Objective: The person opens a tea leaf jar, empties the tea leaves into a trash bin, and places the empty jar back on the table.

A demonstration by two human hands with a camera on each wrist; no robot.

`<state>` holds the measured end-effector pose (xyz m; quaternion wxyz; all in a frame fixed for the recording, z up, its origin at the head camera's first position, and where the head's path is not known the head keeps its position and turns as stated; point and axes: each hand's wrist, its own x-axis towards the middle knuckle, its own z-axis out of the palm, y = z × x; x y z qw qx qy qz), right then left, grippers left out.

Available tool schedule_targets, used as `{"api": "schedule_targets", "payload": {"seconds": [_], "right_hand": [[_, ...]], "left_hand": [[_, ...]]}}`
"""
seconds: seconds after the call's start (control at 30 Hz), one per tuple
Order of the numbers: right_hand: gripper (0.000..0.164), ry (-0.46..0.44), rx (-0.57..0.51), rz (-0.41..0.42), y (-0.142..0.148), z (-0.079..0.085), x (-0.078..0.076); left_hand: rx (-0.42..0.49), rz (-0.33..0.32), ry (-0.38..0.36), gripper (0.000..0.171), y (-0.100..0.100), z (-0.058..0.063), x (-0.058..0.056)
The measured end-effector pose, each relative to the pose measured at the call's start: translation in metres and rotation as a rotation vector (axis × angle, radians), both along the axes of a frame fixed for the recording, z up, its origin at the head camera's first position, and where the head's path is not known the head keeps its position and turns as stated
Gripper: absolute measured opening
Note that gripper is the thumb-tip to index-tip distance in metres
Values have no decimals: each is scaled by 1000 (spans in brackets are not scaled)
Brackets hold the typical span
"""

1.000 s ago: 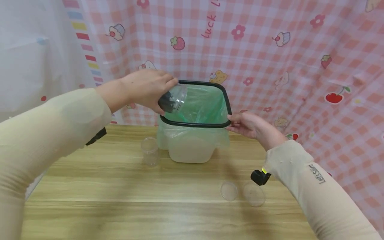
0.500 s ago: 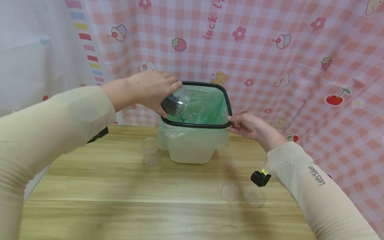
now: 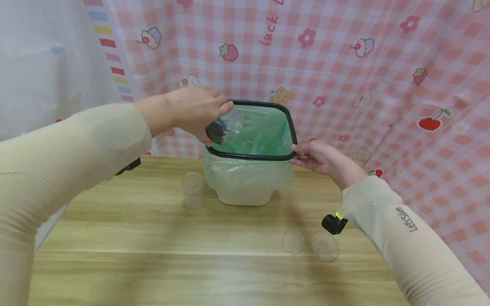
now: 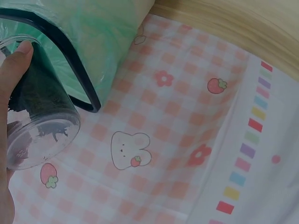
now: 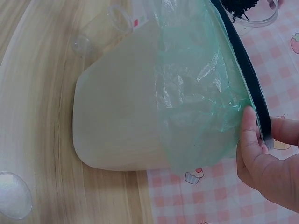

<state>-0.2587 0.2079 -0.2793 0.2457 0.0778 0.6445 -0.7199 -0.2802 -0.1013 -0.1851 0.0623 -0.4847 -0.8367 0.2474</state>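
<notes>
Tilted over the left part of the bin's mouth is a clear plastic jar (image 3: 232, 126) with dark, shredded-looking contents (image 4: 43, 88). My left hand (image 3: 199, 109) grips it around the side, and its opening faces right, into the bin. The whitish trash bin (image 3: 245, 193) stands upright, lined with a translucent green bag (image 3: 264, 127) that folds down over the outside. A black rim frame (image 3: 252, 157) runs around the top. At the right front corner, my right hand (image 3: 317, 158) pinches this rim between thumb and fingers, also seen in the right wrist view.
A second clear jar (image 3: 192, 191) stands on the wooden table (image 3: 153, 272) left of the bin. Two clear round lids, a smaller one (image 3: 292, 241) and a larger one (image 3: 325, 245), lie at the front right. A pink checked cloth (image 3: 337, 76) hangs right behind the bin.
The jar has shifted slightly right over the bin since a second ago. Dark bits showed below its mouth half a second ago; less dark stuff shows in it now. The right hand keeps its place.
</notes>
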Motion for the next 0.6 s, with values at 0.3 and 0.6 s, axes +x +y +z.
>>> {"api": "schedule_targets", "payload": {"seconds": [0.3, 0.6], "right_hand": [[30, 3, 5, 1, 0, 0, 0], [30, 5, 2, 1, 0, 1, 1]], "left_hand": [[-41, -15, 23, 99, 2, 1, -2], [-51, -30, 28, 99, 2, 3, -2]]}}
